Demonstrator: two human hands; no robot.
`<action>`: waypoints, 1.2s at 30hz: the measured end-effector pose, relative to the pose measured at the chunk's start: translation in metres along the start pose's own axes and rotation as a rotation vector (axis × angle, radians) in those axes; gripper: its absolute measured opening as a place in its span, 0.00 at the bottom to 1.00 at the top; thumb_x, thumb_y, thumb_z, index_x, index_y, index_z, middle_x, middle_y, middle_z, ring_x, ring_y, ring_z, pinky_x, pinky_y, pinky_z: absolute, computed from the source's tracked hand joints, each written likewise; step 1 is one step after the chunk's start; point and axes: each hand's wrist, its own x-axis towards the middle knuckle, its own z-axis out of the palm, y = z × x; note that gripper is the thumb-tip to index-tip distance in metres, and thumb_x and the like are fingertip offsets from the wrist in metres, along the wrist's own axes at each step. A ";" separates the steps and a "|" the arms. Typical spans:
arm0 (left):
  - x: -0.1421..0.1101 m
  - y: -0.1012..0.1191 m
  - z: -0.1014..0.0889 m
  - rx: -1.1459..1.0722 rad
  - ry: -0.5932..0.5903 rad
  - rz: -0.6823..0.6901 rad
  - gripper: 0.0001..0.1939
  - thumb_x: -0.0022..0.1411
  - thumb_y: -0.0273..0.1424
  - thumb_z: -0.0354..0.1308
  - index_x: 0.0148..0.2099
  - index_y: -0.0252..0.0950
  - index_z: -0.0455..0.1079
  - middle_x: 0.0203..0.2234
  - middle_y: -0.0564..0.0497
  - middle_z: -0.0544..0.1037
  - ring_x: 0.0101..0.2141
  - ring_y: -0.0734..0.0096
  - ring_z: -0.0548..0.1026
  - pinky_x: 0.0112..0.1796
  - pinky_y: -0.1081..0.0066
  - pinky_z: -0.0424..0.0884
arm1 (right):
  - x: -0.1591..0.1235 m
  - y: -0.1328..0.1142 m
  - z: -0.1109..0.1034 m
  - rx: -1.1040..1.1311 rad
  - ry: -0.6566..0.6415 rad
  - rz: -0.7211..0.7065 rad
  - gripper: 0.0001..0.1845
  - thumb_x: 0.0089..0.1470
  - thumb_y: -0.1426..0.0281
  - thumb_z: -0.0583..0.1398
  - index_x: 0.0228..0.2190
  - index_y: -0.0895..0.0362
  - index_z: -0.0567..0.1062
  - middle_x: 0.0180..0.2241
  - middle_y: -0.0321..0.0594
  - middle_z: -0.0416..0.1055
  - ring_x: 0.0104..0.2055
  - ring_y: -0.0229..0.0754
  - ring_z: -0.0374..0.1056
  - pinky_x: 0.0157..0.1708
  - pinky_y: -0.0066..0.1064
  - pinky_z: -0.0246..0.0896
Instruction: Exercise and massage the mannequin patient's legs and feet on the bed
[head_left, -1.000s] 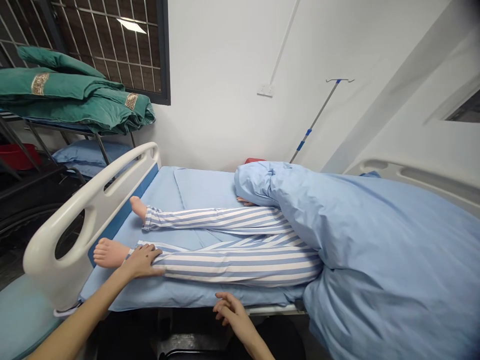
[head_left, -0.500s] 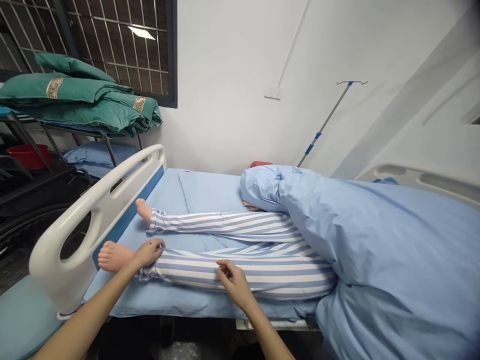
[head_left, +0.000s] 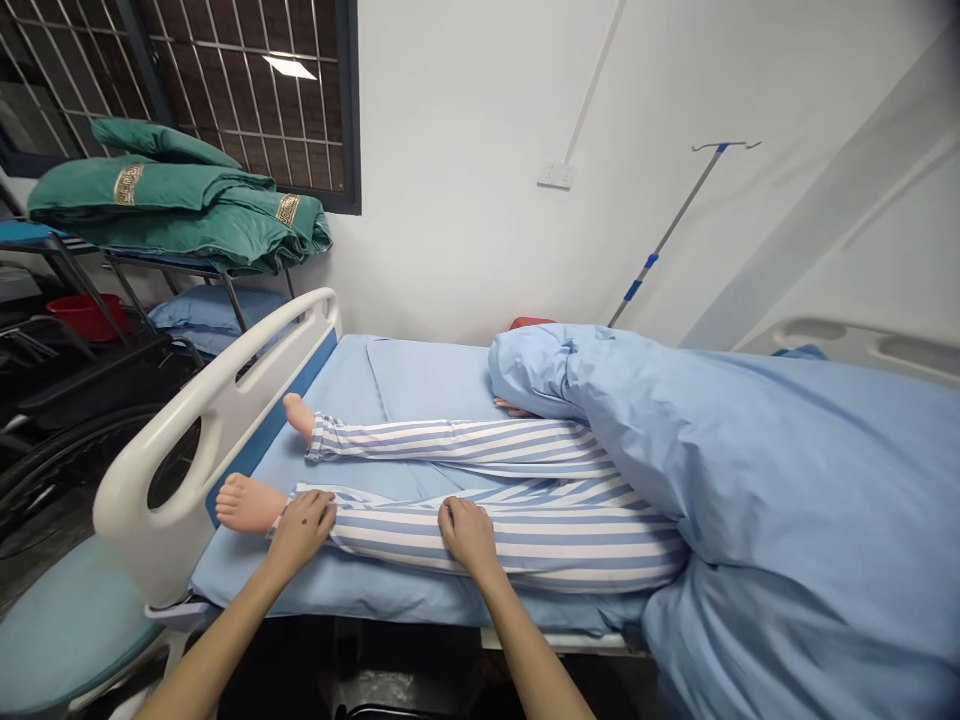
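Observation:
A manikin in blue-and-white striped trousers (head_left: 585,545) lies on the bed with both legs bare of the quilt. My left hand (head_left: 302,528) is curled over the near trouser leg just above the ankle, beside the near foot (head_left: 250,502). Farther up the same leg, around the knee, my right hand (head_left: 469,532) grips the cloth from above, its fingertips bent down on the far side and partly hidden. The far leg, with its foot (head_left: 298,415), lies straight and untouched. A light blue quilt (head_left: 720,450) covers the upper body; a bit of the manikin's hand (head_left: 511,406) shows beneath its edge.
The white footboard (head_left: 161,465) stands at the left, with a pale round-ended seat (head_left: 71,630) below it. Behind are folded green quilts (head_left: 195,215) on a rack, a red basin (head_left: 88,316) and a wheelchair wheel (head_left: 60,480). An IV pole (head_left: 671,235) leans into view by the wall.
Both hands have come down onto the near leg and their fingers have closed over the trouser cloth. The view has shifted slightly to the left.

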 end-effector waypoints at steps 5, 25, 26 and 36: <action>-0.013 0.017 0.011 0.113 0.009 0.099 0.16 0.64 0.27 0.41 0.43 0.35 0.70 0.39 0.43 0.75 0.40 0.62 0.69 0.44 0.61 0.61 | 0.000 -0.002 -0.006 0.000 -0.005 0.010 0.14 0.58 0.69 0.49 0.33 0.57 0.73 0.33 0.43 0.74 0.38 0.43 0.68 0.36 0.30 0.49; -0.012 0.039 0.028 0.026 0.176 -0.109 0.13 0.61 0.28 0.47 0.43 0.36 0.71 0.35 0.46 0.74 0.40 0.61 0.69 0.46 0.57 0.62 | 0.129 -0.155 0.041 0.421 -0.248 -0.277 0.30 0.45 0.69 0.59 0.52 0.58 0.62 0.45 0.44 0.70 0.47 0.45 0.66 0.47 0.34 0.58; -0.012 0.040 0.029 0.015 0.194 -0.123 0.13 0.60 0.27 0.47 0.43 0.36 0.71 0.35 0.46 0.73 0.40 0.61 0.69 0.46 0.56 0.63 | 0.147 -0.172 0.048 0.415 -0.299 -0.308 0.31 0.44 0.68 0.60 0.52 0.58 0.62 0.45 0.44 0.70 0.47 0.47 0.66 0.47 0.35 0.58; -0.017 0.042 0.056 -0.087 0.368 -0.230 0.14 0.57 0.25 0.47 0.42 0.39 0.70 0.38 0.47 0.73 0.43 0.59 0.68 0.49 0.54 0.62 | 0.251 -0.258 0.117 0.363 -0.318 -0.230 0.53 0.38 0.61 0.64 0.60 0.62 0.45 0.54 0.52 0.61 0.54 0.50 0.61 0.49 0.35 0.58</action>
